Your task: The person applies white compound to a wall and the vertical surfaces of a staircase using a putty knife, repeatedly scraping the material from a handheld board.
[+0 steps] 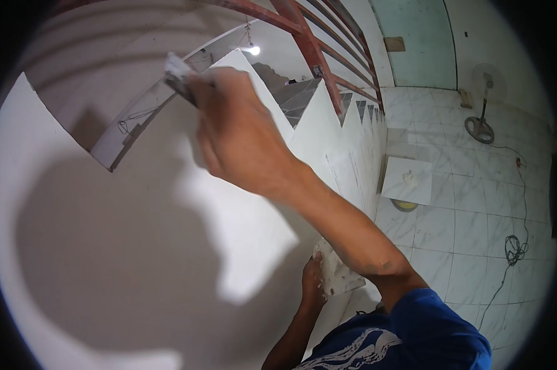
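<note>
My right hand (pixel 238 132) reaches up and across the white stair-side wall (pixel 266 216), its fingers closed round a putty knife (pixel 181 77). The blade points to the upper left, close to the wall's stepped edge. Lower down, near my body, my left hand (pixel 313 277) grips a flat board (pixel 340 274) smeared with white putty. My right forearm partly covers that board.
A red metal railing (pixel 306 43) rises above grey-topped stairs (pixel 297 102). On the tiled floor (pixel 463 228) to the right are a white panel (pixel 408 179), a standing fan (pixel 485 105) and a coiled cable (pixel 516 250). A lit bulb (pixel 254 50) hangs behind.
</note>
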A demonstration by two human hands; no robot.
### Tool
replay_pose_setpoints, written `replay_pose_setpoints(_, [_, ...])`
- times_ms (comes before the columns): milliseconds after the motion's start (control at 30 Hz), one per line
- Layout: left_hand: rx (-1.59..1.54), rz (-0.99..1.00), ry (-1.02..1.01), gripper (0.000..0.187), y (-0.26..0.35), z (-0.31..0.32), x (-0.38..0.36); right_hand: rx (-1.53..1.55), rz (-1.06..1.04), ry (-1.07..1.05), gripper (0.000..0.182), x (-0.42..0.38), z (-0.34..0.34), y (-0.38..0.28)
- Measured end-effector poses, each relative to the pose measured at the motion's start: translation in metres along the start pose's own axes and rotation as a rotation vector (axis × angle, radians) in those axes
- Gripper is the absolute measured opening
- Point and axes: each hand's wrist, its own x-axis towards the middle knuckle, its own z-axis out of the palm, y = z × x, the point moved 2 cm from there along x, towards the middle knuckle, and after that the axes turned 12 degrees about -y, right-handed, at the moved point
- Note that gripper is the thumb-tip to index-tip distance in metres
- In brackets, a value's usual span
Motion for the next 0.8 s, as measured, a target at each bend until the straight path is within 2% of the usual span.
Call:
replay_pose_setpoints(100, [0.008, -0.016, 0.009, 0.045, -0.003, -0.007, 0.0, -0.199, 0.123, 0.094, 0.047, -0.025, -0.012, 0.017])
replay_pose_setpoints(133, [0.005, -0.037, 0.022, 0.045, -0.003, -0.007, 0.0, -0.23, 0.23, 0.056, 0.049, -0.031, -0.011, 0.032])
replay_pose_setpoints(233, [0.025, -0.062, 0.076, 0.045, -0.006, -0.011, 0.002, -0.205, 0.307, 0.057, 0.046, -0.032, -0.01, 0.058])
replay_pose_setpoints(400, [0.019, -0.046, 0.13, 0.044, -0.006, -0.01, 0.002, -0.317, 0.062, 0.02, 0.05, -0.015, -0.018, 0.095])
replay_pose_setpoints(467, [0.033, -0.051, 0.144, 0.044, -0.005, -0.009, 0.002, -0.356, 0.067, -0.024, 0.051, -0.014, -0.008, 0.1])
replay_pose_setpoints(600, [0.03, -0.067, 0.117, 0.043, -0.002, -0.006, 0.0, -0.404, 0.049, -0.079, 0.054, -0.016, 0.007, 0.084])
replay_pose_setpoints(700, [0.015, -0.046, 0.104, 0.043, -0.003, -0.007, 0.001, -0.289, -0.084, -0.087, 0.054, -0.028, -0.003, 0.069])
replay_pose_setpoints(800, [-0.003, -0.026, 0.09, 0.044, -0.003, -0.006, 0.001, -0.236, 0.129, 0.07, 0.053, -0.048, -0.019, 0.056])
